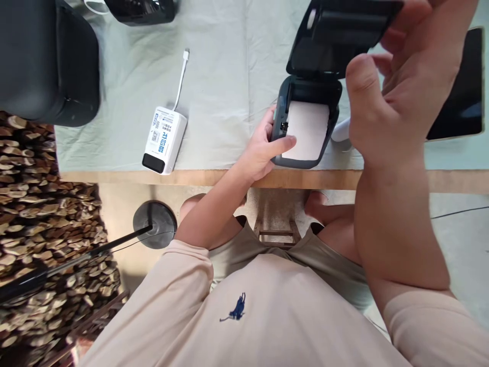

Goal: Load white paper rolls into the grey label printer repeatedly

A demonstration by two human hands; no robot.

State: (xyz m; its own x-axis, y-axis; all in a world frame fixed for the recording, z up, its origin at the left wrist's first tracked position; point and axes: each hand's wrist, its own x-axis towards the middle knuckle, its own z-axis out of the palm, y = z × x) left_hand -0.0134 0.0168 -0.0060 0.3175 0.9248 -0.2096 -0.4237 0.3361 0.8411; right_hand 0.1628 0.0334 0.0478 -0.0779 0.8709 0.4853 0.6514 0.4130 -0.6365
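Observation:
A dark grey portable label printer point(278, 107) is tilted over the front of the table, with its lid swung up. Inside its bay lies a white paper roll point(309, 130). My left hand point(263, 148) is closed around the printer's left side, the thumb pressing on the paper. At the far right end of the raised black lid point(344, 38) is my right hand point(397, 97), fingers curled against the lid's edge and thumb beside its lower corner. Part of the right fingers' contact is hidden or blurred.
A white power bank point(164, 137) with a short cable lies to the left. A black case point(76, 66) and a glossy black object point(141, 10) stand at the back left. A dark tablet point(464, 92) lies at right, near a partly hidden white object point(342, 131). The wooden table edge point(206, 177) runs in front.

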